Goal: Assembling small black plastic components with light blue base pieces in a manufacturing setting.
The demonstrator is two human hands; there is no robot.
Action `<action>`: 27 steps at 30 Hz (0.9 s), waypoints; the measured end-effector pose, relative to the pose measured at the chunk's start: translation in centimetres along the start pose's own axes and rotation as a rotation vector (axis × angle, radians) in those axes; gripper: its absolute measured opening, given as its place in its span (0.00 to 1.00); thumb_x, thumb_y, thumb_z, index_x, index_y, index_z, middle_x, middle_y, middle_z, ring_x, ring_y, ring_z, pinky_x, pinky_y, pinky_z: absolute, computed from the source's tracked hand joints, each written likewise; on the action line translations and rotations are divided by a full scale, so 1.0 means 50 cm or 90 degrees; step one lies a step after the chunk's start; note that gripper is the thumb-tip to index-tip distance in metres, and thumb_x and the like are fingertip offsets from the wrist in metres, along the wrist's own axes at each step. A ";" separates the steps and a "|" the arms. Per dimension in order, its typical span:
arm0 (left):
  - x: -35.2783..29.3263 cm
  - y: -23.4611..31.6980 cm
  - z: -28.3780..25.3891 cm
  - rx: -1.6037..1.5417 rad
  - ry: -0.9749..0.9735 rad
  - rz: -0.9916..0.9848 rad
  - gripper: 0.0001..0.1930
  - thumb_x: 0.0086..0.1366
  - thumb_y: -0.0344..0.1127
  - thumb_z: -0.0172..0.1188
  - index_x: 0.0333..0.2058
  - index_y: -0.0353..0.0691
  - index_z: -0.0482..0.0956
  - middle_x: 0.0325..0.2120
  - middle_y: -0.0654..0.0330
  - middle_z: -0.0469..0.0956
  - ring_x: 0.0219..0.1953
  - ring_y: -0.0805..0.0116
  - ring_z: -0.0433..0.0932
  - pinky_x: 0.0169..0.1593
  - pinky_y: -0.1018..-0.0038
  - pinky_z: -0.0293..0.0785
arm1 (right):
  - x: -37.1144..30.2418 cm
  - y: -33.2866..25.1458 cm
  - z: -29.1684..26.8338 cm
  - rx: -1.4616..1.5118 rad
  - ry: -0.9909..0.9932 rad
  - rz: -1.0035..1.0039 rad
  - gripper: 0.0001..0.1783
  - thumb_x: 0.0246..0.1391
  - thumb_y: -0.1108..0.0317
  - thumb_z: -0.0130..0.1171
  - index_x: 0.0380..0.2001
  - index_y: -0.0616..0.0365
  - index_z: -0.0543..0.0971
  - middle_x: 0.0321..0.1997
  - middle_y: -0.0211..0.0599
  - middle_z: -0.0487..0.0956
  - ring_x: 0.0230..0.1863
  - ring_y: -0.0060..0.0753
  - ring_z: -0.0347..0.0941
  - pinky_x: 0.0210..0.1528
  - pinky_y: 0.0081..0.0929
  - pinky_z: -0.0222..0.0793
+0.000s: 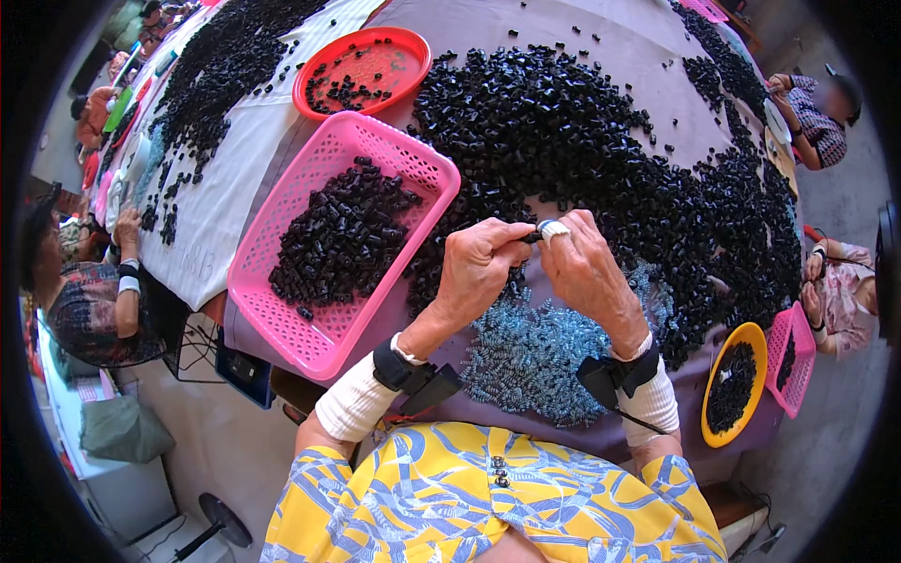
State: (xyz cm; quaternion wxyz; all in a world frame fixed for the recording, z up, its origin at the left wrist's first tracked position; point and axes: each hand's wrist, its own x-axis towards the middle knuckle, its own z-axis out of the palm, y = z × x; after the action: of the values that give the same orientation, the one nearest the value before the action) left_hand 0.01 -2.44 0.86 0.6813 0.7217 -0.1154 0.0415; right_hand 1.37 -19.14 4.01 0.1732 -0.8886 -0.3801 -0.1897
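Note:
Over the near side of the table, my left hand (481, 269) and my right hand (587, 272) meet, fingers pinched together. Between their fingertips is a small black plastic piece (532, 237), mostly covered by the fingers. White tape with a blue stripe wraps a finger of my right hand. Just below my hands lies a heap of small bluish metal coil springs (535, 361). Beyond them spreads a large pile of small black plastic pieces (554, 122). Left of my left hand, a pink perforated basket (282, 211) holds many similar black pieces (343, 235).
A red round tray (399, 61) with a few black pieces sits beyond the basket. Right of me are a yellow tray (756, 338) and another pink basket (798, 375). People sit at the left (89, 300) and right (817, 117); more black pieces (206, 84) cover the far left table.

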 end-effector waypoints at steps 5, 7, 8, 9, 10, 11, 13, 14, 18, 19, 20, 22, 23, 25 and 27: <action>0.000 0.001 -0.005 0.085 0.002 0.063 0.14 0.52 0.17 0.56 0.39 0.33 0.80 0.27 0.59 0.79 0.27 0.76 0.76 0.32 0.82 0.73 | 0.001 0.003 0.002 0.039 -0.025 -0.010 0.05 0.42 0.78 0.54 0.24 0.63 0.68 0.25 0.43 0.69 0.33 0.42 0.67 0.40 0.36 0.63; 0.001 0.001 -0.007 0.094 -0.008 0.062 0.14 0.52 0.17 0.56 0.38 0.33 0.80 0.27 0.59 0.79 0.28 0.76 0.77 0.32 0.82 0.73 | 0.000 0.005 -0.001 0.038 -0.033 -0.014 0.05 0.42 0.78 0.54 0.24 0.63 0.68 0.25 0.43 0.69 0.33 0.42 0.67 0.40 0.36 0.63; 0.001 0.000 -0.009 0.105 -0.016 0.061 0.14 0.52 0.17 0.56 0.38 0.32 0.80 0.27 0.59 0.79 0.28 0.76 0.77 0.33 0.82 0.73 | 0.001 0.006 0.000 0.039 -0.040 -0.020 0.05 0.42 0.77 0.54 0.24 0.63 0.68 0.25 0.43 0.69 0.33 0.42 0.67 0.40 0.36 0.63; 0.001 -0.001 -0.010 0.106 -0.015 0.061 0.14 0.52 0.17 0.56 0.38 0.32 0.80 0.27 0.59 0.79 0.28 0.76 0.77 0.33 0.82 0.73 | 0.002 0.006 0.002 0.040 -0.039 -0.020 0.05 0.42 0.77 0.54 0.24 0.63 0.68 0.25 0.43 0.69 0.33 0.42 0.67 0.40 0.36 0.63; 0.000 -0.001 -0.010 0.074 -0.003 0.023 0.12 0.51 0.19 0.58 0.37 0.33 0.80 0.27 0.57 0.79 0.27 0.72 0.77 0.32 0.80 0.73 | 0.003 0.006 0.006 0.029 -0.029 -0.025 0.05 0.43 0.77 0.55 0.23 0.63 0.68 0.25 0.42 0.69 0.32 0.41 0.67 0.41 0.36 0.63; 0.001 0.000 -0.010 0.042 0.009 -0.015 0.11 0.50 0.21 0.60 0.35 0.33 0.80 0.26 0.54 0.79 0.27 0.68 0.77 0.31 0.77 0.72 | 0.003 0.006 0.009 0.017 -0.019 -0.029 0.05 0.43 0.77 0.55 0.23 0.62 0.68 0.25 0.42 0.69 0.31 0.40 0.67 0.41 0.35 0.63; 0.001 -0.010 -0.008 0.028 0.023 0.005 0.11 0.50 0.21 0.60 0.35 0.33 0.80 0.26 0.54 0.79 0.26 0.69 0.77 0.31 0.78 0.72 | 0.003 0.002 0.012 0.012 -0.006 -0.023 0.05 0.43 0.77 0.54 0.22 0.62 0.68 0.24 0.41 0.69 0.31 0.40 0.67 0.41 0.35 0.63; 0.003 -0.013 -0.008 0.016 0.037 0.023 0.11 0.50 0.21 0.60 0.35 0.33 0.80 0.26 0.55 0.79 0.26 0.70 0.77 0.31 0.78 0.72 | 0.003 0.002 0.016 0.008 0.008 -0.018 0.05 0.43 0.77 0.54 0.22 0.62 0.68 0.23 0.41 0.69 0.30 0.39 0.67 0.41 0.35 0.62; 0.004 -0.007 -0.018 0.071 -0.016 0.026 0.13 0.53 0.18 0.55 0.38 0.31 0.80 0.28 0.60 0.78 0.29 0.77 0.76 0.35 0.82 0.73 | 0.000 0.001 0.022 -0.003 0.043 -0.020 0.05 0.43 0.78 0.54 0.21 0.62 0.68 0.22 0.40 0.69 0.29 0.38 0.67 0.41 0.35 0.62; 0.000 -0.006 -0.019 0.043 -0.031 -0.017 0.12 0.53 0.18 0.55 0.38 0.31 0.80 0.27 0.60 0.78 0.29 0.77 0.76 0.34 0.82 0.73 | -0.001 0.001 0.016 -0.007 0.013 -0.035 0.05 0.43 0.78 0.54 0.21 0.62 0.68 0.22 0.40 0.69 0.29 0.38 0.67 0.41 0.35 0.62; -0.001 -0.006 -0.018 0.015 -0.046 -0.062 0.12 0.53 0.18 0.56 0.38 0.30 0.80 0.27 0.61 0.77 0.28 0.77 0.76 0.34 0.82 0.72 | -0.001 0.004 0.013 -0.008 -0.016 -0.050 0.05 0.43 0.78 0.54 0.21 0.62 0.68 0.22 0.40 0.69 0.29 0.38 0.67 0.41 0.35 0.62; -0.001 -0.007 -0.019 -0.027 -0.055 -0.095 0.12 0.53 0.18 0.56 0.38 0.30 0.80 0.26 0.61 0.77 0.28 0.77 0.75 0.33 0.82 0.72 | -0.001 0.009 0.010 -0.003 -0.030 -0.056 0.05 0.42 0.78 0.54 0.21 0.62 0.68 0.22 0.40 0.69 0.29 0.38 0.67 0.41 0.35 0.62; 0.000 -0.007 -0.020 -0.069 -0.063 -0.126 0.12 0.53 0.18 0.56 0.38 0.29 0.80 0.26 0.61 0.77 0.28 0.77 0.75 0.33 0.82 0.72 | 0.000 0.011 0.010 0.001 -0.043 -0.064 0.05 0.42 0.78 0.54 0.21 0.62 0.68 0.23 0.40 0.69 0.30 0.38 0.68 0.41 0.35 0.63; 0.001 -0.007 -0.018 -0.064 -0.049 -0.118 0.12 0.53 0.19 0.56 0.38 0.29 0.80 0.26 0.61 0.77 0.27 0.77 0.75 0.33 0.82 0.72 | 0.002 0.007 0.014 0.018 -0.032 -0.047 0.05 0.42 0.78 0.54 0.22 0.62 0.68 0.23 0.40 0.69 0.29 0.39 0.68 0.40 0.35 0.62; 0.000 -0.009 -0.013 -0.060 -0.036 -0.108 0.11 0.54 0.19 0.56 0.37 0.29 0.80 0.26 0.61 0.76 0.27 0.77 0.75 0.33 0.82 0.72 | 0.002 0.002 0.021 0.034 -0.021 -0.029 0.05 0.41 0.78 0.54 0.22 0.62 0.68 0.23 0.41 0.69 0.29 0.39 0.67 0.40 0.35 0.62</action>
State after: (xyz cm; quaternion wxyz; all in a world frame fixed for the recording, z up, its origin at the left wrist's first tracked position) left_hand 0.19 -1.77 0.50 0.7120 0.6969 -0.0747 -0.0422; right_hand 1.74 -18.66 3.13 0.1865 -0.8776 -0.4081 -0.1690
